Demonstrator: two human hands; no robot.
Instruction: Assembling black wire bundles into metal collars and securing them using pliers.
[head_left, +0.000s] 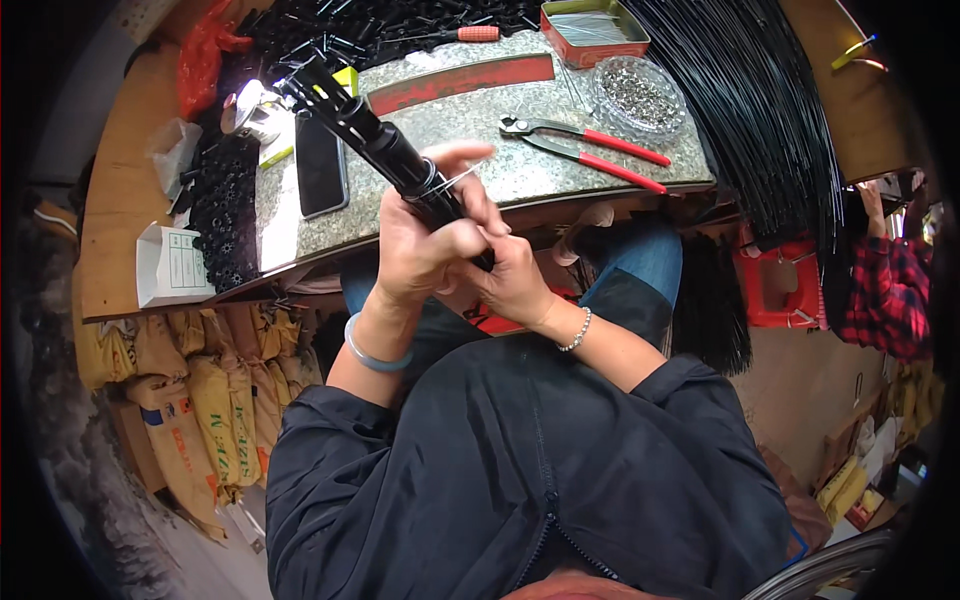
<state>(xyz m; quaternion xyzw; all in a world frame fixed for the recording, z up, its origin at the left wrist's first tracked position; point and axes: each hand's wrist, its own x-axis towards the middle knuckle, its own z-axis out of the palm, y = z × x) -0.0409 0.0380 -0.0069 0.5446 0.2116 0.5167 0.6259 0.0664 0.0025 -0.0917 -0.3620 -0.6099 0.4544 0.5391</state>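
A dark, slender stack of ribbed black plastic pieces [385, 150] slants up and left above the table edge, with prongs at its far end. My left hand [425, 240], wearing a pale bangle, is closed round its lower part, with the index finger lifted away. Thin pale wire [450, 181] loops round the stack beside those fingers, its loose ends pointing right. Against the lower end my right hand [515, 280] is closed, with a beaded bracelet on its wrist; its fingertips are partly hidden.
Red-handled pincers [600, 150], a dish of small metal parts [640, 95] and a red tin of wires [595, 38] lie right on the stone tabletop [470, 100]. A phone [321, 168] lies left. Black rods [735, 100] hang over the right edge. Another person's checked sleeve [885, 295] shows far right.
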